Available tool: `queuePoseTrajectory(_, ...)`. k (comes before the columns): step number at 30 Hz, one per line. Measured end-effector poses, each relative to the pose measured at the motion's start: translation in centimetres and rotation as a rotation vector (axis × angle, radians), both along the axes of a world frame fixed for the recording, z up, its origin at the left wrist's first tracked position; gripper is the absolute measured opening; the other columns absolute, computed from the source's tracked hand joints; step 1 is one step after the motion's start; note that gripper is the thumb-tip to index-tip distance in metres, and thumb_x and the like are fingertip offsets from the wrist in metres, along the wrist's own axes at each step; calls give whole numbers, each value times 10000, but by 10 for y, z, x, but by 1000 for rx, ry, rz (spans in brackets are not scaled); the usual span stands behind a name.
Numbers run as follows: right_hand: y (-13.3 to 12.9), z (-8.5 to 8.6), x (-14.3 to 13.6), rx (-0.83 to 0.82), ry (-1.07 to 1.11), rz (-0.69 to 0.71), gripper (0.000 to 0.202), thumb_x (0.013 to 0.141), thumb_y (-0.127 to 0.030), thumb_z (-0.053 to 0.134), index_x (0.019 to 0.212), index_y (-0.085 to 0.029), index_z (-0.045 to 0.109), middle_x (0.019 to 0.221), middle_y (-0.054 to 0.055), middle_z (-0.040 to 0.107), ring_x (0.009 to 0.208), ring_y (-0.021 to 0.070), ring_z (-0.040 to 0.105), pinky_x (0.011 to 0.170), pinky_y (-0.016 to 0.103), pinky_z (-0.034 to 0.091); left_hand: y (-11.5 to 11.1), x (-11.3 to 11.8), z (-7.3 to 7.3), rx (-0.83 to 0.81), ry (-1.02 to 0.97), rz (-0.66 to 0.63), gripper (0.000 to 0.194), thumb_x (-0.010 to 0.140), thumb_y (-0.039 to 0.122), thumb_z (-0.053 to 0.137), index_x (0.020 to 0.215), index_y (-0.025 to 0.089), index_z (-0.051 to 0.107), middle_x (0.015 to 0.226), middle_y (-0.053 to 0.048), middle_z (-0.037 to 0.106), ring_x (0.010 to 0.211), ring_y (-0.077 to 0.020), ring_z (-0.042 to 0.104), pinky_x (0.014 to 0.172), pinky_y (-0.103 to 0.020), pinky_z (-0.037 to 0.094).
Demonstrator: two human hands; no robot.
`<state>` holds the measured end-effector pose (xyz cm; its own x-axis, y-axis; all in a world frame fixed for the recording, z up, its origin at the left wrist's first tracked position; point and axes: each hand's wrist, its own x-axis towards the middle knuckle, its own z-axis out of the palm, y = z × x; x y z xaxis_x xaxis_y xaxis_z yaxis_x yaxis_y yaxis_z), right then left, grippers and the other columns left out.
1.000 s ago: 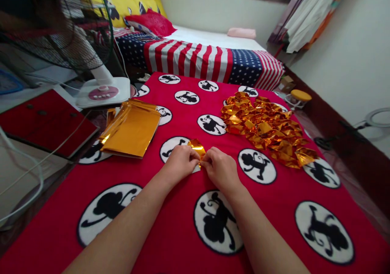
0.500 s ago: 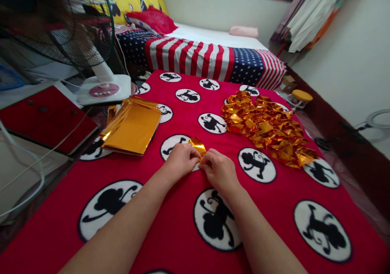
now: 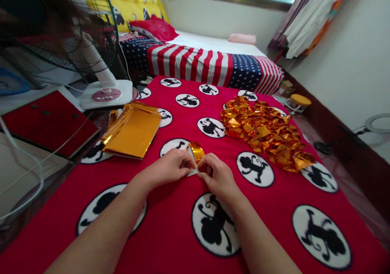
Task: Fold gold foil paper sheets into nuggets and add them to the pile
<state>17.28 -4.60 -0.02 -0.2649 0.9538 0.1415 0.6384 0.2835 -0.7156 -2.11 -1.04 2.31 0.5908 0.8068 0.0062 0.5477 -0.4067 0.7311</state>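
A small piece of gold foil paper [image 3: 197, 151] is held between my two hands over the red cloth, with part of its white back showing at the near left. My left hand [image 3: 177, 163] pinches its left side. On the other side, my right hand [image 3: 215, 171] grips the near right corner between thumb and fingers. The fingertips of both hands nearly meet, and they hide the paper's lower part. To the left lies a stack of flat gold foil sheets [image 3: 133, 131]. A heap of folded gold foil pieces [image 3: 265, 129] spreads out on the right.
The red cloth [image 3: 170, 233] with monkey circles covers the table. A fan [image 3: 105, 91] and a dark red panel [image 3: 48, 117] stand at the left. Beyond is a bed [image 3: 195, 64] with a striped cover. A yellow stool [image 3: 300, 100] sits at the far right.
My left hand has shifted slightly left and down, and more of the foil paper's white back shows between my hands. The view has tilted up a little.
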Motion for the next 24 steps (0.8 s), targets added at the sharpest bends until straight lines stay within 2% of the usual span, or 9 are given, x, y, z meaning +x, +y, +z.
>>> queuePoseTrajectory(2,0,-1,0,-8,5,-6,208,724,-91,687,848,-222,583,813,-49,540,629,93,481,579,223,332,-2,-10,2,101,32,-84,238,712,33,619,843,196,731,887,-23,697,836,-147,615,776,-239,461)
queuePoseTrajectory(4,1,0,0,-13,6,-17,210,716,-90,691,842,-219,584,803,-51,538,621,90,481,575,220,333,-4,-16,3,216,51,-116,280,738,25,599,898,218,722,994,-39,670,935,-165,594,844,-269,454)
queuePoseTrajectory(7,0,0,-1,-9,11,-25,202,714,-103,698,840,-216,588,803,-49,544,621,91,484,574,217,335,-8,-17,1,378,80,-132,264,789,54,594,959,225,700,1016,-49,646,950,-176,573,855,-299,450)
queuePoseTrajectory(12,-1,1,-2,-21,17,-40,193,716,-136,717,847,-216,601,795,-51,536,606,92,482,577,221,352,-10,-13,-5,596,123,-134,127,881,197,595,971,222,682,1018,-54,658,993,-199,571,884,-348,429)
queuePoseTrajectory(15,-1,2,-1,-30,36,-45,194,712,-139,729,849,-214,613,830,-48,548,604,85,486,588,222,371,-11,-12,-9,624,122,-129,140,909,219,562,986,216,679,987,-53,669,968,-188,579,868,-339,424)
queuePoseTrajectory(21,-1,2,0,-63,100,-27,154,724,-122,719,838,-208,661,927,-28,577,609,73,501,592,221,397,-7,-10,-17,608,91,-122,214,912,125,501,1004,210,673,992,-47,682,938,-174,581,845,-323,416)
queuePoseTrajectory(24,-1,3,1,-49,110,-24,136,746,-99,671,832,-205,672,922,-17,577,639,83,519,609,224,408,-3,-9,-21,609,71,-110,200,927,150,497,991,200,679,986,-53,690,931,-172,584,841,-320,420)
